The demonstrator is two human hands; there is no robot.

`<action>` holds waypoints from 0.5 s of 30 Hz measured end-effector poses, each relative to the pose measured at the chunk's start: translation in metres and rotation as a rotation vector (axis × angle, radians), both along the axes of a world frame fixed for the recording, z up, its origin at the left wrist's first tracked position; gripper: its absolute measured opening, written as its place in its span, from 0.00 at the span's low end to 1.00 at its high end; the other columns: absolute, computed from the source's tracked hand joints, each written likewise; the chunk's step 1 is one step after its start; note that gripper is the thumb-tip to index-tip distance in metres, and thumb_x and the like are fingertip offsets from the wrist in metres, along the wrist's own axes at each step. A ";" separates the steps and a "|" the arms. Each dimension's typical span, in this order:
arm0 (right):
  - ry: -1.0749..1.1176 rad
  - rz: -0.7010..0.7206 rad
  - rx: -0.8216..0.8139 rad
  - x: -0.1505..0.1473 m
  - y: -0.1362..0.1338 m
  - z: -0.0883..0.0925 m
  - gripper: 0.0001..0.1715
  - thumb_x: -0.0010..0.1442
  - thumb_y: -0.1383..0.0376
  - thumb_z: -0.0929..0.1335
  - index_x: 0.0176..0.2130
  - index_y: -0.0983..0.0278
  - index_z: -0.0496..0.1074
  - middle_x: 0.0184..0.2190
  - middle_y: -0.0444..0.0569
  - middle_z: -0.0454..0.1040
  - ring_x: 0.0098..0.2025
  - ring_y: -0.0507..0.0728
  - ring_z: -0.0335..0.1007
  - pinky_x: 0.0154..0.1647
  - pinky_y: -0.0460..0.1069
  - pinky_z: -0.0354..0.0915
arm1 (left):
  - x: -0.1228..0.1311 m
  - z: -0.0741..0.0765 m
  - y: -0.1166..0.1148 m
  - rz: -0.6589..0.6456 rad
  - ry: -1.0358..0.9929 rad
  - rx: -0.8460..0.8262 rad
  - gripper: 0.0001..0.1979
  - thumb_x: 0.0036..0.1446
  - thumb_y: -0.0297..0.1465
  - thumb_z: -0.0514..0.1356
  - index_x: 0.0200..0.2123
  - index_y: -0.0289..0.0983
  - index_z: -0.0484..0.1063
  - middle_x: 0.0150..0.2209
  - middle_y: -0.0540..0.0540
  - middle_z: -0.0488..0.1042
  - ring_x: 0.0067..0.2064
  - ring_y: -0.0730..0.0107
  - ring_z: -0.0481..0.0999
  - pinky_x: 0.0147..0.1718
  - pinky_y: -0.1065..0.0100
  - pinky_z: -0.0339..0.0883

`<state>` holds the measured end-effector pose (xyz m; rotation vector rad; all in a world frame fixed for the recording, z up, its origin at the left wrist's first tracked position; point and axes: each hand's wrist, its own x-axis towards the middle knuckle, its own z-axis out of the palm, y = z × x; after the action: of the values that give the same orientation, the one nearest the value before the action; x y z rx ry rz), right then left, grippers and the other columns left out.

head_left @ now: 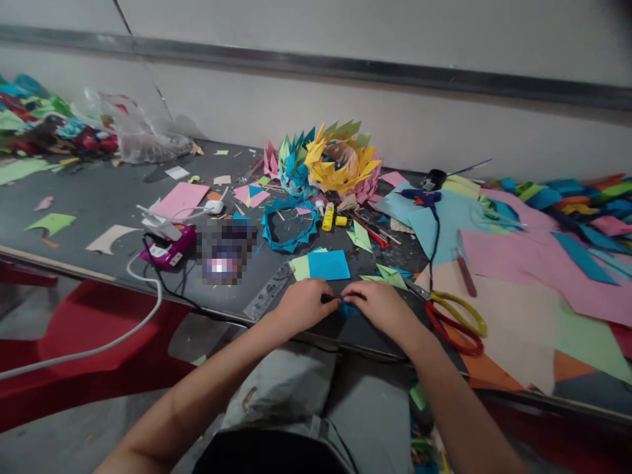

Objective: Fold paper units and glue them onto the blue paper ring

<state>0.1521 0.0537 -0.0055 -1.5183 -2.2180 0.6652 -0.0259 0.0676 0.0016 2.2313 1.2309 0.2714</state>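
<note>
Close to the table's front edge, my left hand and my right hand meet over a small piece of blue paper. Both hands have their fingertips pinched on it, and much of the paper is hidden under my right hand. Just beyond lies a stack of blue and green paper. A grey stencil ruler is left of my left hand. Folded green paper pieces lie behind my right hand, with scissors with red and yellow handles to its right.
A ring of folded blue paper lies in front of several colourful paper crowns. Nearby are a yellow glue stick, a blue glue gun and a purple power strip. Coloured sheets cover the right side.
</note>
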 end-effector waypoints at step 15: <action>0.082 0.231 0.315 0.014 -0.006 -0.034 0.17 0.60 0.71 0.58 0.39 0.63 0.74 0.36 0.52 0.74 0.38 0.54 0.69 0.40 0.49 0.67 | -0.013 -0.019 0.011 -0.199 -0.059 0.138 0.07 0.55 0.29 0.55 0.35 0.39 0.73 0.35 0.51 0.73 0.36 0.74 0.72 0.32 0.76 0.61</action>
<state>0.1657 0.0473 -0.0397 -1.0749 -2.3243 0.4075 -0.0387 0.0783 -0.0177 2.4252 0.9759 0.3509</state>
